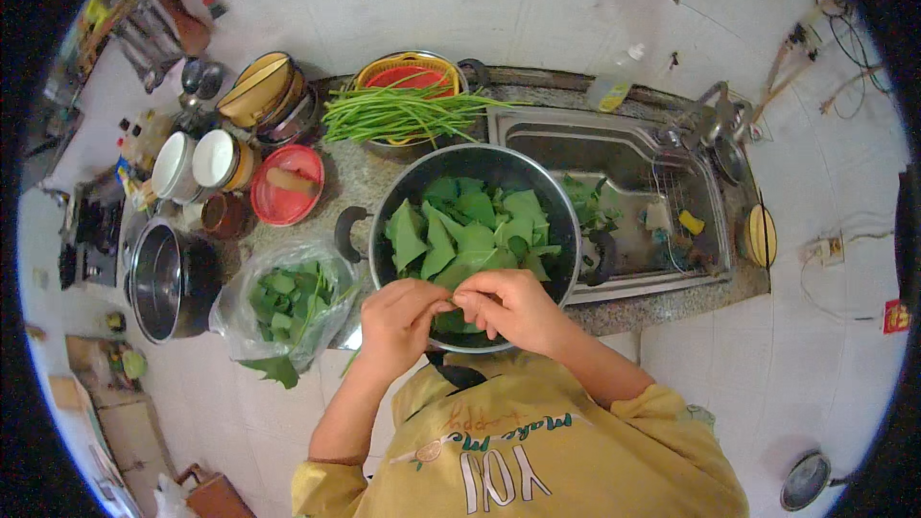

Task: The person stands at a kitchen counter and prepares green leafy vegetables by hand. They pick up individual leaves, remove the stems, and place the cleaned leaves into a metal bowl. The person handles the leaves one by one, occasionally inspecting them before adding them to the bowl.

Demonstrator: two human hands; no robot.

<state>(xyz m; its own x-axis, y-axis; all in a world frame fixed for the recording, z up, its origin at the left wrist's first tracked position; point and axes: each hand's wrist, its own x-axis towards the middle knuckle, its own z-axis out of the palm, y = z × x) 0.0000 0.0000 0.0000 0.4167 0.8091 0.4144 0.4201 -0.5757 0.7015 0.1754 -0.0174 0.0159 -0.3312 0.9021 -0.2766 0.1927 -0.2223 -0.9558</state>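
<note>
My left hand [395,324] and my right hand [510,309] meet over the near rim of a large dark pot [382,211]. Both are closed in a pinch, fingertips together. Whatever lies between the fingers is too small to make out. Broad green leaves [473,242] fill much of the pot below them. To the left of my left hand, a clear plastic bag [233,299] holds more green leaves [288,302], and one leaf [273,369] hangs over the counter's near edge. A bit of green stem [349,363] shows beside my left wrist.
Long green stalks [413,115] lie across a pot with a yellow basket [408,67] behind. On the right is a steel sink [576,129] with greens [593,203] at its left. A red plate [288,184], white bowls [213,158] and an empty-looking dark pot [173,278] stand left.
</note>
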